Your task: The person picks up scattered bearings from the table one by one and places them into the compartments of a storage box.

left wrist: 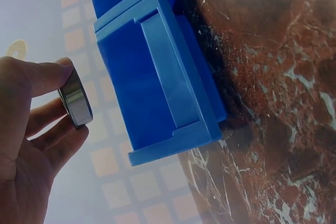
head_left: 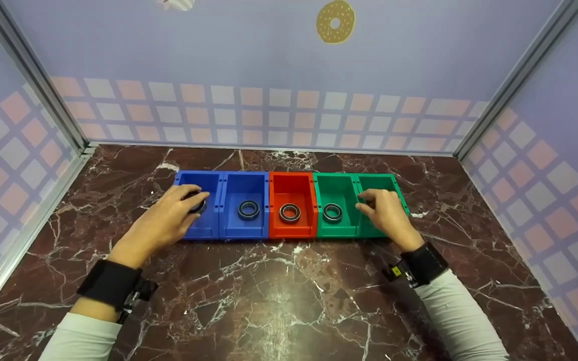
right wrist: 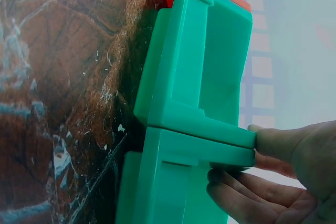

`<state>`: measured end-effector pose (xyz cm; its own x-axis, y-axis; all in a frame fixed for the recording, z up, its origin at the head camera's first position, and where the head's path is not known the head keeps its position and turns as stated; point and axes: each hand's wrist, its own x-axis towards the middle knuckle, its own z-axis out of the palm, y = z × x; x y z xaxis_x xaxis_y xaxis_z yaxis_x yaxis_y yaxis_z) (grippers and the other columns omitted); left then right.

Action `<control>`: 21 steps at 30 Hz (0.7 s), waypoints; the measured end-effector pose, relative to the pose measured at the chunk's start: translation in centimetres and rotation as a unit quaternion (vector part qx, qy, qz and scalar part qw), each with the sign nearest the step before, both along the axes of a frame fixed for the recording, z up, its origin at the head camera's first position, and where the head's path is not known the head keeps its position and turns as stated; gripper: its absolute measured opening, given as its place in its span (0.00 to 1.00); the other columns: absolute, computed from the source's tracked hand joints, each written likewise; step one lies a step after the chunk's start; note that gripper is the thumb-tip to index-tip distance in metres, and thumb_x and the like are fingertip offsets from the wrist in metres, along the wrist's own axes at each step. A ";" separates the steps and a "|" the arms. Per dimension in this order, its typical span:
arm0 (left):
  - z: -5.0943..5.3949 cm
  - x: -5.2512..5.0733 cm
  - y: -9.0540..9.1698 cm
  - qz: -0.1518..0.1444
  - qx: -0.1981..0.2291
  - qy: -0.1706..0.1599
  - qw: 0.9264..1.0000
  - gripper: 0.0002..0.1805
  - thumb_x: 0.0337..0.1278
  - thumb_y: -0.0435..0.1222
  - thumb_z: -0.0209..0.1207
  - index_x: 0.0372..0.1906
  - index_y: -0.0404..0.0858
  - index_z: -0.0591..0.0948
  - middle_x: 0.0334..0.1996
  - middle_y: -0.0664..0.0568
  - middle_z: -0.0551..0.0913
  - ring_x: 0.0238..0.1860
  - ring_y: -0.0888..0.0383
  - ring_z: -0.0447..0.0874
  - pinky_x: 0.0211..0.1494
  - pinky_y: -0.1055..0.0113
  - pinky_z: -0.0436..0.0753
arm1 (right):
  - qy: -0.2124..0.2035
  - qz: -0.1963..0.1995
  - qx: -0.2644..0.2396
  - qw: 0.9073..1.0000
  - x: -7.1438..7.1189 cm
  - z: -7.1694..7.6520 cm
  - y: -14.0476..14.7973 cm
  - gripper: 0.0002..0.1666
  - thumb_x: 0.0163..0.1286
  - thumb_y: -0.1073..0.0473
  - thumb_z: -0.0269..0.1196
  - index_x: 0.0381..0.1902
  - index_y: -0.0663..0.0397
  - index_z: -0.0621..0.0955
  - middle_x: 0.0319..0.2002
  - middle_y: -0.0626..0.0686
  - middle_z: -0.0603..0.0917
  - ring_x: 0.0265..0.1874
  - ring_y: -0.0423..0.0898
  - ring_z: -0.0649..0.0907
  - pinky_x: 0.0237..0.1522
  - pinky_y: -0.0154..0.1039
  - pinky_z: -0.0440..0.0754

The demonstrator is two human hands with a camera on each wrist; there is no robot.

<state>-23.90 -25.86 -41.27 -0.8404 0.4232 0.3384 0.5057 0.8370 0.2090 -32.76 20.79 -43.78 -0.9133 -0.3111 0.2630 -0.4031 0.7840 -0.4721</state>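
Above the leftmost blue bin (head_left: 203, 181), my left hand (head_left: 166, 215) pinches a ball bearing (left wrist: 77, 100) between thumb and fingers. The bearing's shiny outer rim faces the left wrist view. My right hand (head_left: 387, 210) is at the divider between the two green bins. In the right wrist view, its thumb (right wrist: 278, 142) appears on one side of the divider and its bent fingers (right wrist: 247, 192) on the other. A dark patch shows beside those fingertips; whether they hold anything is hidden. Other bearings lie in the second blue bin (head_left: 249, 210), red bin (head_left: 289, 213) and left green bin (head_left: 332, 213).
The bins stand side by side in one row on a dark red marbled table (head_left: 279, 291). Behind it rises a purple wall (head_left: 249, 55) with printed squares, and side panels (head_left: 545, 165) enclose the left and right. Black straps (head_left: 111, 283) with cameras circle both wrists.
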 end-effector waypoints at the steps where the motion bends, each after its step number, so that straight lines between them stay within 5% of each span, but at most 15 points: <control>1: 0.0 -0.1 0.0 0.002 0.001 -0.002 1.000 0.25 0.59 0.29 0.63 0.63 0.32 0.77 0.60 0.34 0.75 0.62 0.37 0.73 0.65 0.44 0.77 | 0.000 -0.002 -0.001 1.000 0.0 0.0 0.0 0.18 0.69 0.60 0.65 0.53 0.63 0.83 0.41 0.64 0.88 0.34 0.54 0.86 0.37 0.48 0.85; 21: -1.9 -2.5 -0.5 0.036 0.017 -0.049 0.998 0.26 0.61 0.29 0.62 0.64 0.31 0.76 0.61 0.32 0.75 0.63 0.34 0.71 0.68 0.41 0.72 | -0.005 -0.008 0.004 1.000 -0.1 0.0 0.0 0.18 0.69 0.59 0.64 0.53 0.63 0.84 0.42 0.64 0.88 0.36 0.55 0.87 0.39 0.48 0.86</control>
